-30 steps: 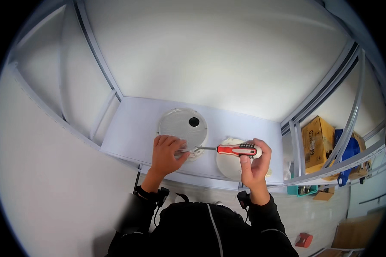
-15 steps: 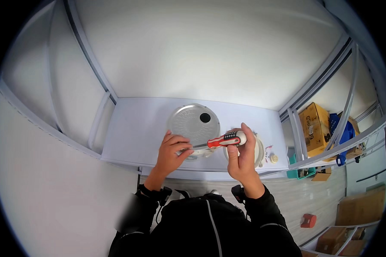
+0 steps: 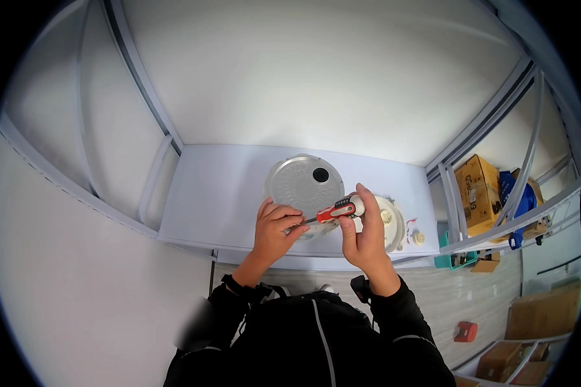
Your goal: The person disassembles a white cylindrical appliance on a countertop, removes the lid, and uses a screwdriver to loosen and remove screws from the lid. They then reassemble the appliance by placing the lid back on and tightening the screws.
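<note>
My right hand (image 3: 366, 240) grips the red, black and white handle of a screwdriver (image 3: 337, 209), thumb below and fingers above. Its metal shaft points left to the fingertips of my left hand (image 3: 276, 230). Those fingers are pinched together around the tip, and whatever they hold there is hidden. Just beyond both hands lies a round silver metal disc (image 3: 300, 187) with a black round spot near its far right side; its near edge is partly covered by my left hand. To the right, partly behind my right hand, sits a round cream-white plastic part (image 3: 396, 222).
The pale table (image 3: 206, 193) backs onto a white wall. Right of the white part are a small cream round piece (image 3: 418, 238) and small red bits (image 3: 411, 224). Beyond the right-hand frame stand a cardboard box (image 3: 476, 197) and a teal bin (image 3: 455, 260). A red stool (image 3: 465, 331) is on the floor.
My left hand has moved right, closer to my right hand. The view has shifted slightly, so the disc and table appear further right. Both hands keep their grips.
</note>
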{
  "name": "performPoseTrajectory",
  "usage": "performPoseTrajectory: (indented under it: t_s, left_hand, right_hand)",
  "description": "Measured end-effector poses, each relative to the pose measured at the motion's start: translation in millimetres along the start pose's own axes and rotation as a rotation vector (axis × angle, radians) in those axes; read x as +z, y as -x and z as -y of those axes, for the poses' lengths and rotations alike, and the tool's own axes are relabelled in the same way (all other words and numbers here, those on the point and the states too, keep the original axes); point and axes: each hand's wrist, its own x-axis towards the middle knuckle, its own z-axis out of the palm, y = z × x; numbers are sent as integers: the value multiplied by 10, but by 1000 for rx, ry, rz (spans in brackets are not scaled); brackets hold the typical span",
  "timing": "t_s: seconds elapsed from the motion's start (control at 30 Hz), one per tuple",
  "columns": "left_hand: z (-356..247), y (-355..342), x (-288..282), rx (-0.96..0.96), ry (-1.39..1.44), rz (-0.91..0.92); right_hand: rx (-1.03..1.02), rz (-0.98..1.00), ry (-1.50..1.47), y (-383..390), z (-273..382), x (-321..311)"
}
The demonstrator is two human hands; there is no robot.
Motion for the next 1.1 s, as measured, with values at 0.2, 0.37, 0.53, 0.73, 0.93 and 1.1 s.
performPoseTrajectory:
  t_s: [0.2,0.37,0.53,0.73,0.93,1.1]
  left_hand:
    - [14,-11,-6,17,3,-1]
    - [-14,-21,-36,12,-3,16]
    - [1,-8,-52,11,11,37]
    - [5,-15,-52,22,-7,54]
    - [36,-9,-49,29,-6,90]
    - [56,7,-48,34,6,61]
  right_hand:
    - [-97,35,138,-155,222,-47]
    - [-115,35,147,-311,369,-8]
    - [-127,94,37,-446,325,40]
    - [-155,95,-62,-513,481,158]
    - [-110,30,-71,-412,326,257]
    - [-112,-5,-30,-467,483,230]
